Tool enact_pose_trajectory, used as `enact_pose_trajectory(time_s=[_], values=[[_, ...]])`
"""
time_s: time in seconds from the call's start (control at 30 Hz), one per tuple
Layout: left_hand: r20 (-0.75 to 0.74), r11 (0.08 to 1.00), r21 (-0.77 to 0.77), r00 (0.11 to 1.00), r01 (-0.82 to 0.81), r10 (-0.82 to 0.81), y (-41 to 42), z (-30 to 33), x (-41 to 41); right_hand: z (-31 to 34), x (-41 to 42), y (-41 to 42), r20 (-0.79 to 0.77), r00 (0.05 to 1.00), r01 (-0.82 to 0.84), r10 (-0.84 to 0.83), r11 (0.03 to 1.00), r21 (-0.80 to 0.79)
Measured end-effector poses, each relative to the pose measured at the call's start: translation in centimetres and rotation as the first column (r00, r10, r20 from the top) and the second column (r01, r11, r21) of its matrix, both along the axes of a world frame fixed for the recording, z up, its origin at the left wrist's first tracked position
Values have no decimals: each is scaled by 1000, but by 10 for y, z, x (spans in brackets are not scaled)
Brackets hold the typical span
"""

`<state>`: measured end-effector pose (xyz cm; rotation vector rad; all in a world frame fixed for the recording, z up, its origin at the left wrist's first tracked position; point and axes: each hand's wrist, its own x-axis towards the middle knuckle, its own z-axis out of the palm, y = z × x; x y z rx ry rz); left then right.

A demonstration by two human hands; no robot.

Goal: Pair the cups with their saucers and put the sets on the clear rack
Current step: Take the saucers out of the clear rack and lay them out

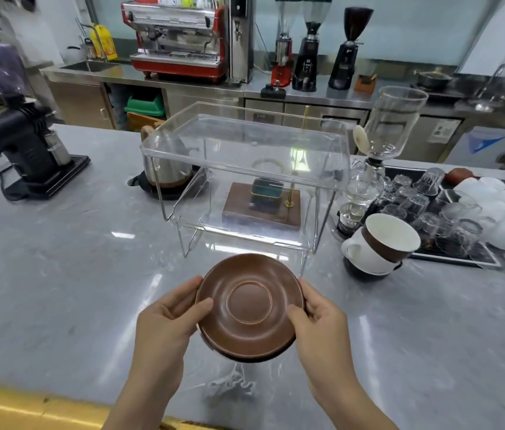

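A brown saucer (pixel 249 305) tops a small stack of saucers held above the grey counter (pixel 58 290), just in front of the clear rack (pixel 245 169). My left hand (pixel 167 324) grips the stack's left rim, and my right hand (pixel 319 321) grips its right rim. Only the dark edges of the lower saucers show beneath the top one. To the right stand nested cups: a brown cup (pixel 390 237) with a white inside sits tilted in a white cup (pixel 366 256), which rests on a dark cup (pixel 359 270). Both shelves of the rack hold nothing.
Behind the rack are a kettle (pixel 167 166), a wooden stand with a small scale (pixel 262 206) and a glass siphon brewer (pixel 390 128). A black tray (pixel 490 259) of upturned glasses and white cups lies at right. A black grinder (pixel 27 153) stands at left.
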<state>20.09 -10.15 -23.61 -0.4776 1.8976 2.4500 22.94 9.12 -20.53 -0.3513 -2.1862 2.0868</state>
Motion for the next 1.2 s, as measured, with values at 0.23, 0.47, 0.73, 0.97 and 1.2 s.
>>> enact_pose_trajectory(time_s=[0.23,0.47,0.73,0.97,1.2], values=[[79,992,-30,990,120,-117,41,-14,8,-16,19,43,64,990,127,-127,992,3],[103,968,-26,964,248,-244,94,-23,5,-31,33,94,88,966,243,-243,970,9],[175,947,-23,934,320,-312,151,-33,1,-52,40,148,147,927,338,-346,938,75],[233,945,-22,921,326,-312,179,-50,-2,-68,39,175,170,911,369,-376,927,73],[254,956,-26,927,293,-277,192,-63,-6,-85,35,191,196,918,332,-346,938,99]])
